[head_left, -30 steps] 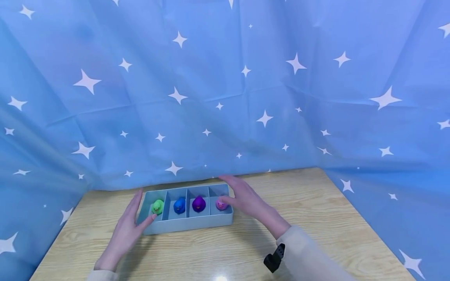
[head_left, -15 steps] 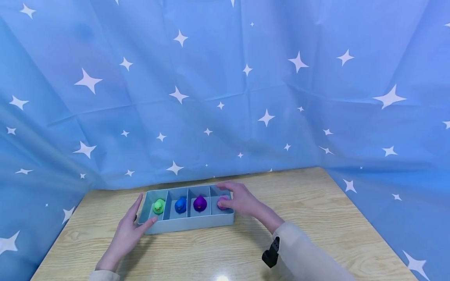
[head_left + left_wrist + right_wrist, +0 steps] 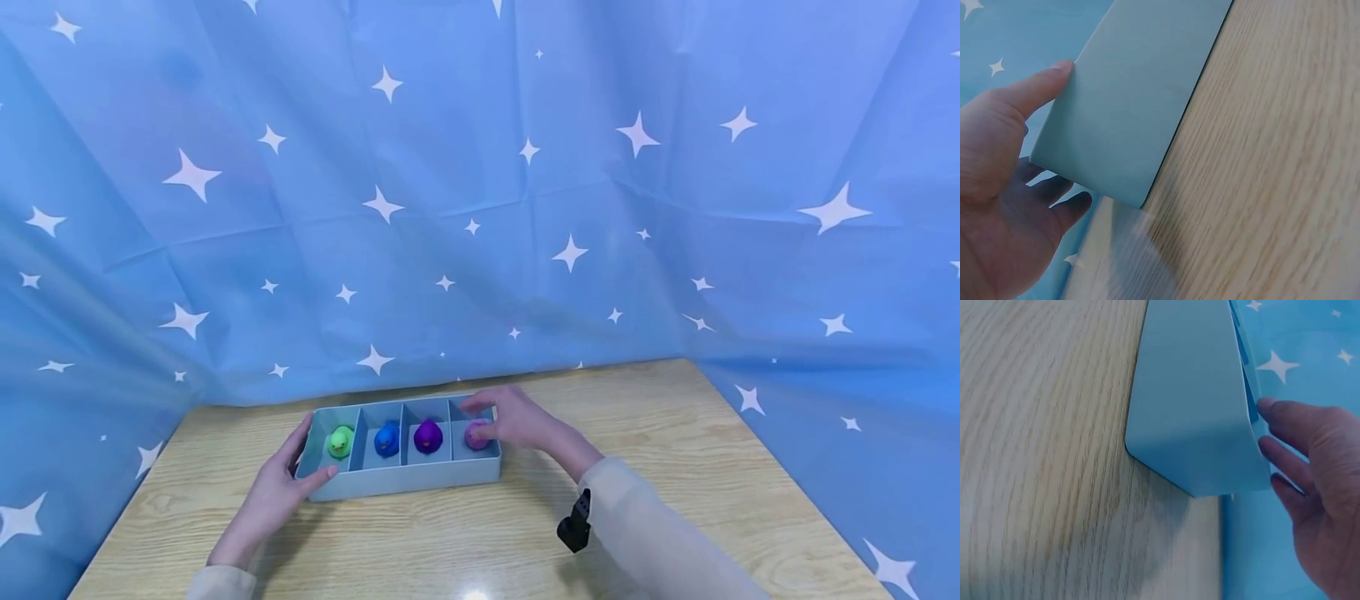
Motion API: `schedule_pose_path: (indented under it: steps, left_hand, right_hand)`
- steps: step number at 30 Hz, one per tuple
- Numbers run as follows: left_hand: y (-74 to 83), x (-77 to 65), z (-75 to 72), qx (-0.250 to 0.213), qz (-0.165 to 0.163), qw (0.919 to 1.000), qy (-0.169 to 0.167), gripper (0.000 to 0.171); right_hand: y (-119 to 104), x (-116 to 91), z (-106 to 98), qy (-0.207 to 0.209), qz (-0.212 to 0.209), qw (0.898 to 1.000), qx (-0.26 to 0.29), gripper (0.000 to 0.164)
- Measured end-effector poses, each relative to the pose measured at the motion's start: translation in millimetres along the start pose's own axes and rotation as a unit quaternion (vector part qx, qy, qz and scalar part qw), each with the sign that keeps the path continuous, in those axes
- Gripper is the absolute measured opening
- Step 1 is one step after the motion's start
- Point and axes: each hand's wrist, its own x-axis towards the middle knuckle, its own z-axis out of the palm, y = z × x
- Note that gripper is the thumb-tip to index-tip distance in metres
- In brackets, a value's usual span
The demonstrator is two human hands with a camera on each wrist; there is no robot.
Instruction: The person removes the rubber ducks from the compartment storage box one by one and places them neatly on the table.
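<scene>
A light blue box with compartments (image 3: 405, 481) stands on the table. In its compartments sit, from the left, a green toy duck (image 3: 340, 442), a blue toy duck (image 3: 387, 439), a purple toy duck (image 3: 427, 436) and a pink toy duck (image 3: 473, 437). My left hand (image 3: 276, 486) holds the box's left end, thumb on the front rim and fingers along the end wall. Over the right end, my right hand (image 3: 521, 422) has its fingers apart; the thumb partly covers the pink duck. In the right wrist view, my right fingertips (image 3: 1266, 406) are at the rim, and no duck is seen.
The wooden table (image 3: 660, 467) stretches to both sides and in front of the box. Behind it hangs a blue cloth with white stars (image 3: 480, 208). A small black device (image 3: 576, 525) is attached at my right sleeve.
My right hand has lowered slightly over the right compartment, its fingers and thumb coming closer together. My left hand has closed in on the box's left end. The ducks keep their places.
</scene>
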Motion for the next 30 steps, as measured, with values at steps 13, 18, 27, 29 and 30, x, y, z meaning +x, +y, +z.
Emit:
schedule_pose_path:
  steps: [13,18,27,29,30]
  left_hand:
    - [0.7,2.2,-0.9,0.014,-0.046,0.9980,-0.040,0.104]
    - [1.1,0.6,-2.1,0.010,-0.044,0.9981,-0.043,0.101]
    - [0.3,0.3,-2.0,0.007,-0.068,0.9966,-0.047,0.100]
    - [-0.3,1.4,-1.5,0.009,-0.077,0.9957,-0.051,0.102]
    - [-0.5,2.2,-1.1,0.008,-0.080,0.9954,-0.053,0.103]
  right_hand:
    - [8.8,4.1,-2.4,-0.021,-0.057,0.998,-0.033,0.033]
    - [10.9,9.0,-5.0,-0.047,-0.091,0.992,-0.069,0.028]
    - [11.3,16.2,-5.1,-0.063,-0.095,0.990,-0.088,0.027]
    - [12.5,17.6,-5.0,-0.071,-0.095,0.989,-0.085,0.027]
    - [13.1,18.1,-5.1,-0.075,-0.095,0.989,-0.082,0.028]
